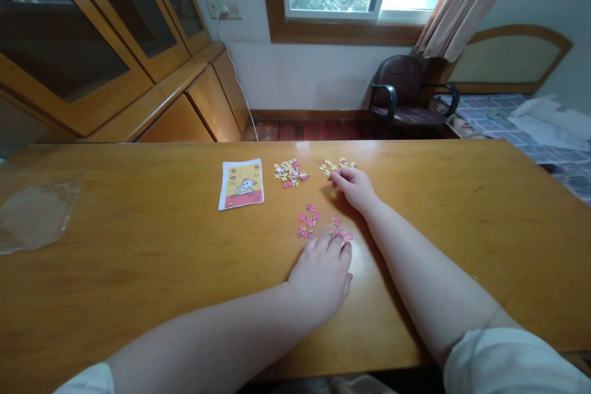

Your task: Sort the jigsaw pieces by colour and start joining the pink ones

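Observation:
Jigsaw puzzle pieces lie in several groups on the wooden table. My left hand rests palm down, fingers stretched forward, its tips at some pink puzzle pieces. Just left of those is another cluster of pink pieces. My right hand is by the small pile of yellow pieces, its thumb and forefinger pressed together; whatever is between them is too small to make out. A mixed pile of yellow, white and pink pieces sits farther left. Beside it lies a picture card with a white cartoon animal.
A clear plastic bag lies flat at the left of the table. Past the far edge stand a wooden cabinet, an office chair and a bed. A white cord hangs from the wall socket.

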The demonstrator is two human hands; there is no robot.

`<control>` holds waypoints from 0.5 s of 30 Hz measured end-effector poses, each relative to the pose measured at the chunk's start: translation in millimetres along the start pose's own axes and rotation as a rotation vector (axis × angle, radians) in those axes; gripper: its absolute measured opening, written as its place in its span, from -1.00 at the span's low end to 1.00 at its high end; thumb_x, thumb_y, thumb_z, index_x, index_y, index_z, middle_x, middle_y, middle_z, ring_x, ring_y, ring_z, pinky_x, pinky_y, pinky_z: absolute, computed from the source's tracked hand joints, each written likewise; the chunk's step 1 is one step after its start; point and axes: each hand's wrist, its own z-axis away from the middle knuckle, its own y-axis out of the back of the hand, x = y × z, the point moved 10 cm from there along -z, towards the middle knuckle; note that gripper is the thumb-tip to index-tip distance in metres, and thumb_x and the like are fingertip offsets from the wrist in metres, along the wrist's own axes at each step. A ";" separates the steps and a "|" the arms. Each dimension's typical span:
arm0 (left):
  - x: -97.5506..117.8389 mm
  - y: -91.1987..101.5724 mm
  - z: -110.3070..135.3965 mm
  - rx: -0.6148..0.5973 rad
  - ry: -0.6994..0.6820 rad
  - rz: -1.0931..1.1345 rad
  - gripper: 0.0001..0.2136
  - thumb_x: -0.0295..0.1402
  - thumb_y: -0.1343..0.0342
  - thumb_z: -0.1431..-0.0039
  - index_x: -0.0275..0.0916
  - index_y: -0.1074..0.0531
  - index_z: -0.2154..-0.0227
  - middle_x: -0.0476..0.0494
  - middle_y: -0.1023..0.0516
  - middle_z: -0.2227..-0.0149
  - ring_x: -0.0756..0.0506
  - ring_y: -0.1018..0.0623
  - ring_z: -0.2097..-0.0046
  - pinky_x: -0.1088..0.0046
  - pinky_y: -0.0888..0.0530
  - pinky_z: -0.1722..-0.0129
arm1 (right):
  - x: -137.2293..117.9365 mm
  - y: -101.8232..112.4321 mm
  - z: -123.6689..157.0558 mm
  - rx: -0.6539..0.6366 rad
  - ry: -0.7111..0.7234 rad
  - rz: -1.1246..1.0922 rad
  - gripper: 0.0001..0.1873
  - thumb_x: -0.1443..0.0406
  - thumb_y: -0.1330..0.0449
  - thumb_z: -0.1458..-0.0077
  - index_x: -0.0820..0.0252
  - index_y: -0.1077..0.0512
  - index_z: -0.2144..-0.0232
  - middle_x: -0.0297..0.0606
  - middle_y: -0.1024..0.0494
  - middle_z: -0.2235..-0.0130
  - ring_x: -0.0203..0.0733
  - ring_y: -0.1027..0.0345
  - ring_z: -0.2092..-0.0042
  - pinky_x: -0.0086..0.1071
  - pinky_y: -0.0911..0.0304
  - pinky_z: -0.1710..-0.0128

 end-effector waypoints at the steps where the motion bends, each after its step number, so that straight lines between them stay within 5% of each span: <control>1: 0.6 0.9 0.2 0.003 0.001 -0.006 -0.53 -0.22 0.02 -0.21 -0.32 -0.23 -0.14 -0.29 -0.36 -0.10 -0.22 -0.31 -0.11 0.19 -0.31 -0.05 | -6.8 -6.8 1.8 -0.073 0.034 0.004 -0.71 0.13 -0.11 -0.09 0.22 -0.49 0.44 -0.34 -0.48 0.51 -0.31 -0.28 0.45 -0.45 -0.16 0.40; 8: -6.4 2.2 6.4 -0.011 0.144 -0.059 -0.45 -0.15 -0.03 -0.18 -0.23 -0.17 -0.20 -0.28 -0.20 -0.24 -0.35 -0.18 -0.22 -0.09 -0.19 -0.12 | -67.3 -57.3 34.8 -0.502 0.455 0.289 -0.87 0.32 -0.22 -0.01 0.17 -0.58 0.38 -0.28 -0.52 0.42 -0.29 -0.33 0.36 -0.41 -0.19 0.24; 15: -17.2 -0.2 10.9 -0.052 0.265 -0.128 -0.40 -0.11 -0.07 -0.15 -0.31 -0.21 -0.19 -0.45 -0.32 -0.15 -0.37 -0.31 -0.15 0.05 -0.24 -0.09 | -72.2 -74.5 47.7 -0.631 0.491 0.394 -0.88 0.27 -0.26 -0.01 0.18 -0.57 0.40 -0.26 -0.52 0.39 -0.27 -0.36 0.34 -0.41 -0.19 0.26</control>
